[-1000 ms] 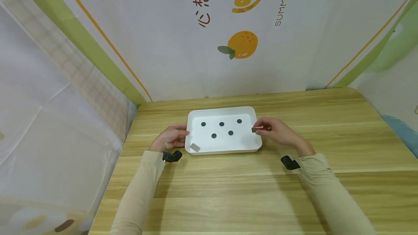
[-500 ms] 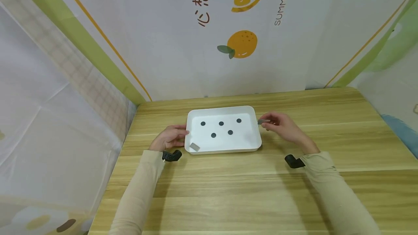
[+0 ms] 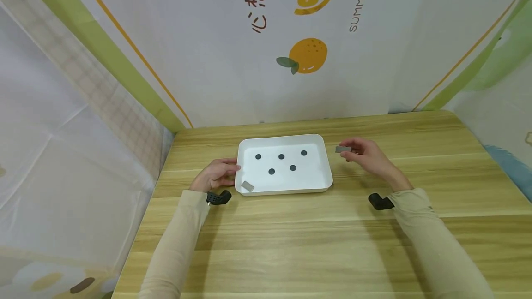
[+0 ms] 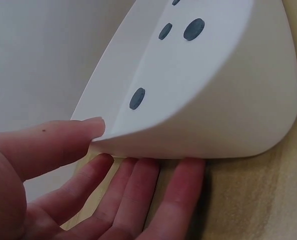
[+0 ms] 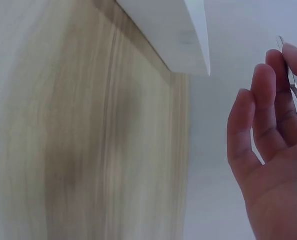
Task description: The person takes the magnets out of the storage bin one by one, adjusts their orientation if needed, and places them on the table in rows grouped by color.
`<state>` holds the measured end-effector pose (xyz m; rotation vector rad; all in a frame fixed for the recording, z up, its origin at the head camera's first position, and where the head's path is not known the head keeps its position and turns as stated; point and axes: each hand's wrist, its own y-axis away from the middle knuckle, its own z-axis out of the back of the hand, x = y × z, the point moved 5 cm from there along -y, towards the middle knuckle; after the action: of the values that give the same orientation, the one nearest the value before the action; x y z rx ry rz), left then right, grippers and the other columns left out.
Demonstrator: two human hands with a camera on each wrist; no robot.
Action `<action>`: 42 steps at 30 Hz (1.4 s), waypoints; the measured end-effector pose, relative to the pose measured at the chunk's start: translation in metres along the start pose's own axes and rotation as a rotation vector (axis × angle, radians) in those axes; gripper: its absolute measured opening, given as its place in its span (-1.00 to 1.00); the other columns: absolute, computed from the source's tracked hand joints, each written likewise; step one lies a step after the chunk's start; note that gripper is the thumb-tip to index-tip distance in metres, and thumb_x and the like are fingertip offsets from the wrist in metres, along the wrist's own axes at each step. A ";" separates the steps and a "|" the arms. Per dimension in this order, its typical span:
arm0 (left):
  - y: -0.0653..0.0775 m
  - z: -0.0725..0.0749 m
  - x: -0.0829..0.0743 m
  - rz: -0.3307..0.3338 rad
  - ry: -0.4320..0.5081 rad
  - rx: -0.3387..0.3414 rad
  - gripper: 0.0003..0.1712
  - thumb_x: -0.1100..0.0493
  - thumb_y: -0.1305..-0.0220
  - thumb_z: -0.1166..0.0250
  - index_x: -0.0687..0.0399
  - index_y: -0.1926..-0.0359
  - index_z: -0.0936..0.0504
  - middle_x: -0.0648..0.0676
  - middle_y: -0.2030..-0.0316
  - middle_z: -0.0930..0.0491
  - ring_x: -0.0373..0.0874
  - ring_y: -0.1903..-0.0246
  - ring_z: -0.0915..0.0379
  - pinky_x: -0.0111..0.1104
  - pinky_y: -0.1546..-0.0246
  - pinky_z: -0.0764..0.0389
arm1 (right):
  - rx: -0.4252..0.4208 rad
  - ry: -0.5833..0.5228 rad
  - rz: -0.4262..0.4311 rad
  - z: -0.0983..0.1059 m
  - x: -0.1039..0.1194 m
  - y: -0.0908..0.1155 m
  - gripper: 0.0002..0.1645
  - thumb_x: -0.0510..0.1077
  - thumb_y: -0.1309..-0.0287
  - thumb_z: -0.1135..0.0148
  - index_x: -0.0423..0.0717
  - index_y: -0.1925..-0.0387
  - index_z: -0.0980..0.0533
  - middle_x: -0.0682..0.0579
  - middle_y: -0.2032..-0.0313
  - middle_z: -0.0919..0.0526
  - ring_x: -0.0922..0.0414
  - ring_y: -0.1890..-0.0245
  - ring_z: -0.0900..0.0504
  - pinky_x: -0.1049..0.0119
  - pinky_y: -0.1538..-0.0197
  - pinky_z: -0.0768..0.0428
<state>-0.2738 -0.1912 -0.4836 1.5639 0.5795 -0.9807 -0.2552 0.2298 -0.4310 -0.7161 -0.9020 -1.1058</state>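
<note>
A shallow white tray (image 3: 308, 177) lies on the wooden table. Inside it are several black discs (image 3: 281, 156), spaced apart, and a small silvery rectangular block (image 3: 248, 186) in the near left corner. My left hand (image 3: 213, 175) holds the tray's left end. In the left wrist view its thumb (image 4: 53, 142) is over the rim, with the other fingertips along the wall's lower edge. Beyond the tray's right end, my right hand (image 3: 367, 155) pinches a second thin silvery block (image 3: 342, 149) between thumb and fingers. In the right wrist view that block (image 5: 294, 82) shows nearly edge-on.
The wooden table (image 3: 274, 243) extends in front of the tray and to its right. A printed white curtain (image 3: 224, 68) hangs along the table's far edge, and another cloth (image 3: 83, 151) hangs at the left. Black wrist cameras jut from both sleeves.
My right hand has moved from over the tray's right rim to the right and away, carrying the silvery block, which has turned its flat face forward. My left hand and the tray stay put.
</note>
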 end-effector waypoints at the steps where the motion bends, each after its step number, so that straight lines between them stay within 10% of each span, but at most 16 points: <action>1: 0.000 0.000 0.000 0.000 -0.002 0.000 -0.34 0.31 -0.36 -0.15 0.27 -0.42 -0.17 0.19 -0.14 -0.46 -0.16 0.14 -0.57 -0.26 0.15 -0.64 | 0.000 -0.007 -0.003 0.001 -0.001 0.000 -0.58 -0.15 -0.28 -0.23 -0.27 -0.10 -0.47 -0.24 0.12 -0.60 0.18 0.28 -0.62 0.25 0.16 -0.64; 21: -0.003 0.002 0.002 0.016 -0.016 -0.034 -0.36 0.30 -0.35 -0.16 0.22 -0.41 -0.21 0.15 -0.10 -0.51 -0.19 0.17 -0.58 -0.30 0.21 -0.64 | -0.019 0.019 -0.009 0.016 -0.022 -0.006 -0.58 -0.17 -0.28 -0.22 -0.30 -0.10 -0.45 -0.05 0.19 -0.61 0.27 0.32 -0.58 0.27 0.18 -0.65; 42: -0.004 0.002 0.004 -0.007 -0.030 -0.028 -0.37 0.27 -0.36 -0.17 0.24 -0.40 -0.22 0.12 -0.03 -0.57 -0.21 0.22 -0.61 -0.35 0.26 -0.64 | -0.022 0.068 -0.045 0.014 -0.038 -0.016 -0.60 -0.21 -0.28 -0.21 -0.31 -0.10 -0.46 -0.28 0.10 -0.57 0.32 0.29 -0.52 0.42 0.25 -0.56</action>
<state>-0.2752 -0.1924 -0.4892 1.5210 0.5756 -0.9966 -0.2810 0.2529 -0.4568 -0.6752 -0.8532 -1.1744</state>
